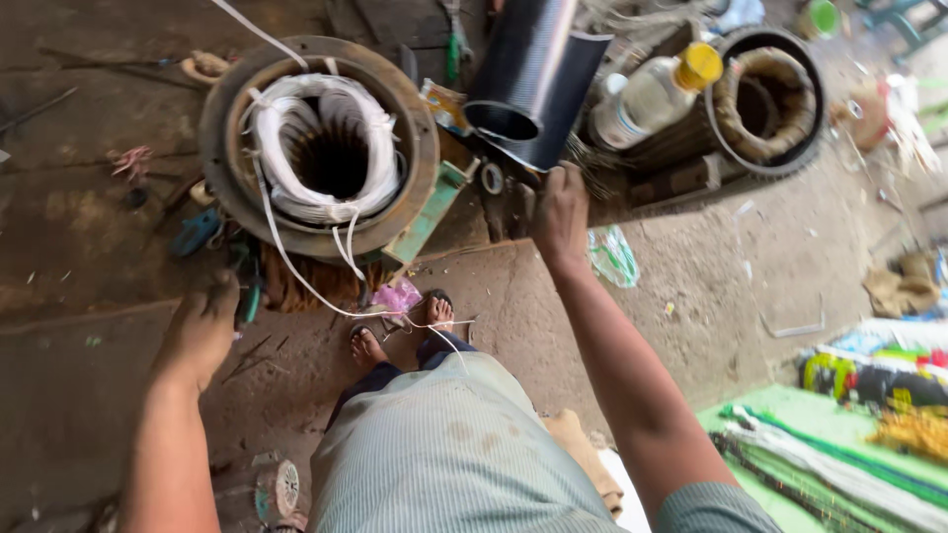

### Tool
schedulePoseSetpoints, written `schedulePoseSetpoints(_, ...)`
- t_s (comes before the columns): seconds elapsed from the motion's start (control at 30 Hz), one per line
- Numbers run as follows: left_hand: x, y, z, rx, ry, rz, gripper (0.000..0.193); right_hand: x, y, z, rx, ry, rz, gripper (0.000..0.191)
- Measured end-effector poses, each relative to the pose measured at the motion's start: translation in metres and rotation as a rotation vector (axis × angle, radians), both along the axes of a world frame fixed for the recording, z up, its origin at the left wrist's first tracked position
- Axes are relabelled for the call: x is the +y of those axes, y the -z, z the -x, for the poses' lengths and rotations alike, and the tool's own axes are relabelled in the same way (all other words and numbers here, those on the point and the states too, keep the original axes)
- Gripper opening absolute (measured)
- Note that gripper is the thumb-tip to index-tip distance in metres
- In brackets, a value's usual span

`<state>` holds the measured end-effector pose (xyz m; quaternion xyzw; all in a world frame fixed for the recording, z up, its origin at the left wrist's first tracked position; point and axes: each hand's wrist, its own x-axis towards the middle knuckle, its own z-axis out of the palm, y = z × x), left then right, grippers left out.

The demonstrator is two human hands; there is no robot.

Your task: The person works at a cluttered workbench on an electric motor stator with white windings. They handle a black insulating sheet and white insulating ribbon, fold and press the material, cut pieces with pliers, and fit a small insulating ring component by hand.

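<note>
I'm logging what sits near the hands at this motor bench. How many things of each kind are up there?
Motor stators: 2 (white-wound stator, brown-wound stator)
Black tubes: 1 (black tube)
Clear bottles with yellow cap: 1 (bottle)
Total: 4
The right hand rests just below the black tube; the left hand is below the white-wound stator.
</note>
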<state>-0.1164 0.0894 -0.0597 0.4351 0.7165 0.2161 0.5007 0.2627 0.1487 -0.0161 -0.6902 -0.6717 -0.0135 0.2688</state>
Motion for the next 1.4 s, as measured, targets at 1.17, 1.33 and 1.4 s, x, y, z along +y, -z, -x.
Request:
schedulePoseSetpoints(1.17, -0.178, -0.003, -0.116, 0.175, -0.033, -0.178, 0.044, -0.111, 0.034, -0.076, 0.602, -0.529, 1.186, 0.042)
schedulePoseSetpoints(1.33, -0.169, 0.010, -0.133, 0.132, -0.049, -0.291, 0.037, -0.110, 0.023, -0.069, 0.304, -0.564, 1.149, 0.052)
schedulePoseSetpoints(1.4, -0.163, 0.010, -0.137, 0.129, -0.035, -0.299, 0.032, -0.109, 0.019, -0.068, 0.235, -0.572, 1.145, 0.052)
